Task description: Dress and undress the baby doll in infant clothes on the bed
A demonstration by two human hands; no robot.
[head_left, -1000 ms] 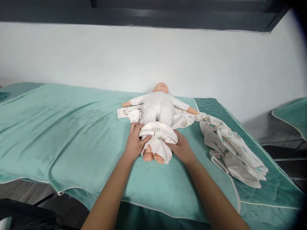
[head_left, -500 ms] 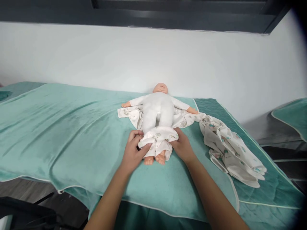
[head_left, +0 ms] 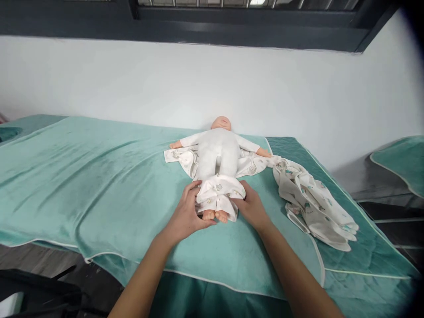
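A baby doll [head_left: 218, 148] in a white bodysuit lies on its back on a teal towel [head_left: 109, 190], head toward the wall, arms spread. A printed white garment [head_left: 219, 193] is spread under it and bunched over its legs; the bare feet [head_left: 215, 215] stick out. My left hand [head_left: 185, 214] cups the doll's left-side leg and foot, fingers curled on the garment's edge. My right hand [head_left: 252, 205] grips the garment at the other side of the legs.
A second crumpled printed cloth [head_left: 313, 203] lies to the right on a darker teal quilted pad [head_left: 374, 256]. A white wall stands close behind the doll. The towel's front edge hangs over the table. Another teal-covered surface [head_left: 402, 161] shows at far right.
The bunched garment has slid up the doll's legs, so the feet show more. My left hand has opened from a pinch and shifted down beside the foot. The right hand barely moved.
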